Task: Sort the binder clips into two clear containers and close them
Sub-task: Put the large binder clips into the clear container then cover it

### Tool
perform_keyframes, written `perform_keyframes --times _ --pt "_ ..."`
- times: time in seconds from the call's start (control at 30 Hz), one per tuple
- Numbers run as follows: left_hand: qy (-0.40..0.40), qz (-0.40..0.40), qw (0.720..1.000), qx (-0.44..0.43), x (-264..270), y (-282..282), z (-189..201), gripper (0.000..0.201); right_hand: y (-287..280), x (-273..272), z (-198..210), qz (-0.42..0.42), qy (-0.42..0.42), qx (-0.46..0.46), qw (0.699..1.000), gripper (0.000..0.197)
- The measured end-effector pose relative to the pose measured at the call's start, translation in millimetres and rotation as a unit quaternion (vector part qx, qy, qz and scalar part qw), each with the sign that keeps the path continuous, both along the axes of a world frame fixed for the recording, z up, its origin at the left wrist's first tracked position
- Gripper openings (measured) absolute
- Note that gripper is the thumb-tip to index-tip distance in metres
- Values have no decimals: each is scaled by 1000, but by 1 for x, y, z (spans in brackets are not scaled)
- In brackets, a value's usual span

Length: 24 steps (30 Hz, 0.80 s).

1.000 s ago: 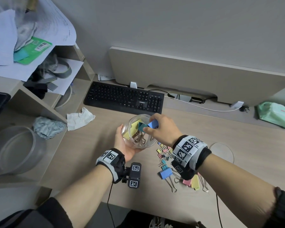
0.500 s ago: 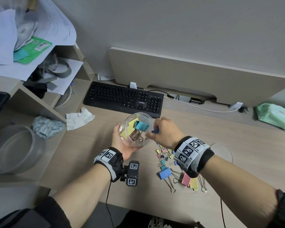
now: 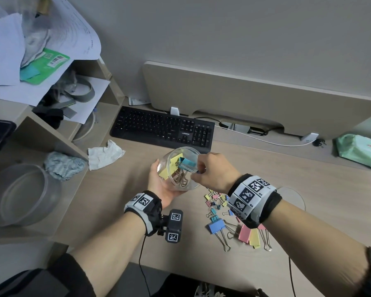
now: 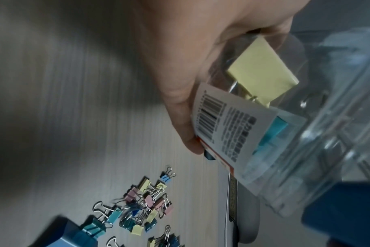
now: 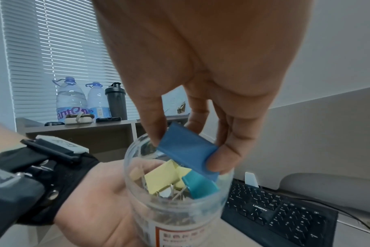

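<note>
Clear plastic: the round jar (image 3: 181,168) you're holding is see-through, with a barcode label (image 4: 226,123) on its wall.
Inside: a yellow clip (image 5: 165,178) and a teal clip (image 5: 199,186), wire handles pointing down toward the jar's base.
Your left hand (image 3: 159,185): fingers wrapped around the jar, held above the desk (image 3: 308,189), mouth tilted up toward your right.
Your right hand (image 3: 212,172): thumb and fingers pinch narrow on a blue clip (image 5: 188,150) at the jar's mouth.
Blue clip's long axis: slanting across the rim, lower end dipping in.
On the desk: a heap of small clips (image 3: 216,200) and large ones (image 3: 234,230), under your right wrist.
</note>
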<state>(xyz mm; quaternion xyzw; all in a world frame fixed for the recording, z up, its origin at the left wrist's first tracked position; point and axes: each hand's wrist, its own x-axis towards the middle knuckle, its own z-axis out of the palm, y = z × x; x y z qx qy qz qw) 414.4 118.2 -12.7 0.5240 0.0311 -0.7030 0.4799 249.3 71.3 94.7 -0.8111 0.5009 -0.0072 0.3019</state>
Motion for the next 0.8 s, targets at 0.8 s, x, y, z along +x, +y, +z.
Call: perform_keyframes --times 0.8 --pt "44 15 999 29 -9 0 -6 75 -9 -22 -16 -93 -73 -40 992 26"
